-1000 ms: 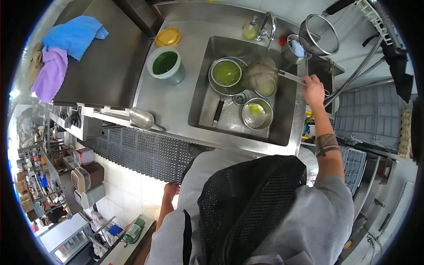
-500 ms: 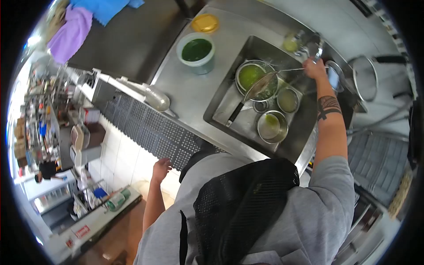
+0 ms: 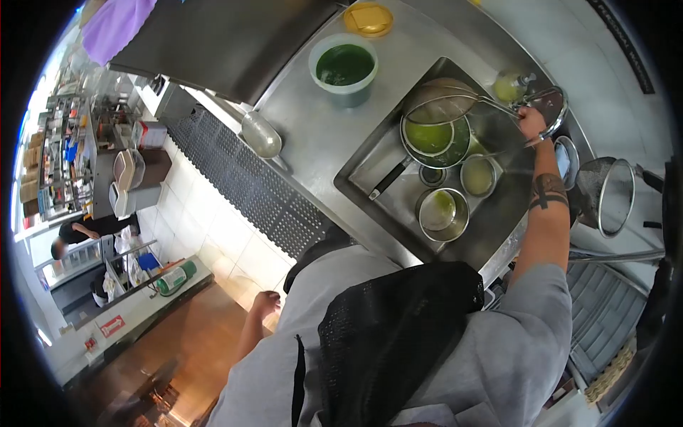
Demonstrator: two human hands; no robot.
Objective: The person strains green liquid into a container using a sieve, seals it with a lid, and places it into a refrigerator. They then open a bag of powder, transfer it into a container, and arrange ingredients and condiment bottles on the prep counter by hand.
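Note:
My right hand [image 3: 531,124] is closed round the metal handle of a round mesh strainer [image 3: 440,101]. The strainer is tilted above the sink [image 3: 356,171], over a bowl of bright green liquid [image 3: 429,137]. That bowl sits inside a pan whose black handle [image 3: 390,179] points toward me. A bowl of pale green liquid [image 3: 477,176] and a metal pot [image 3: 442,231] with green residue stand beside it in the sink. Down by my side hangs my left hand [image 3: 267,304], fingers curled, away from the counter and with nothing visible in it.
On the steel counter stand a tub of dark green liquid [image 3: 344,69], a yellow lid [image 3: 368,19] and a metal scoop [image 3: 261,135]. A curved faucet [image 3: 558,117] is near my right hand. Another strainer [image 3: 613,198] hangs at right. Another person [image 3: 92,231] is far left.
The strainer has risen off the pan and swung toward the sink's far side. My left hand's fingers have curled in. The view has shifted slightly.

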